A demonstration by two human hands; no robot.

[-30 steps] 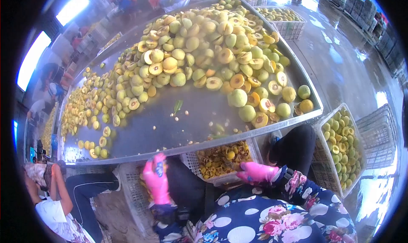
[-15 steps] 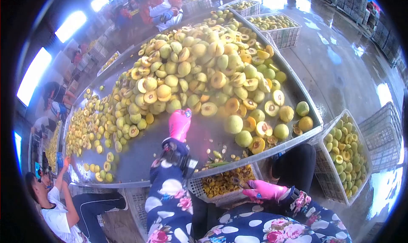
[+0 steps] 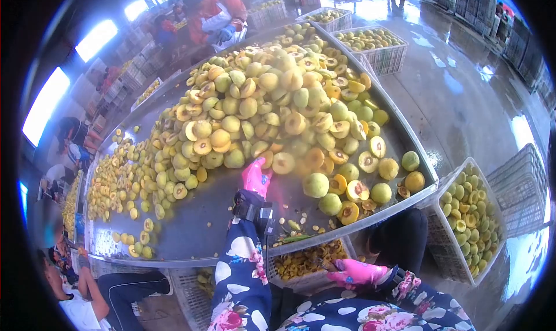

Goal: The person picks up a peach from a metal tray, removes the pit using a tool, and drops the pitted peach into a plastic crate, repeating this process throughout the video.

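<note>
My left hand [image 3: 256, 179], in a pink glove, reaches over the metal table to the near edge of the fruit heap. Its fingers look apart, close to a cut peach half [image 3: 283, 163]; no fruit shows plainly in its grasp. Low over the table's front edge, my right hand [image 3: 360, 272], also pink-gloved, is closed around a small dark tool [image 3: 329, 265], whose shape is hard to make out. Below lies a crate of brownish-yellow fruit scraps [image 3: 310, 256]. Green-yellow peaches [image 3: 231, 105], many halved with pits showing, are piled on the tabletop.
The table has a raised metal rim [image 3: 405, 198]. A crate of peaches [image 3: 472, 221] stands at right, beside an upright plastic crate [image 3: 521, 180]. More filled crates [image 3: 373, 44] are behind. One person [image 3: 217, 18] works across the table, another [image 3: 81, 299] sits at left.
My left hand has moved slightly right and nearer the peach half, its fingers now more extended. The right hand stays nearly in place. The person at left has leaned lower.
</note>
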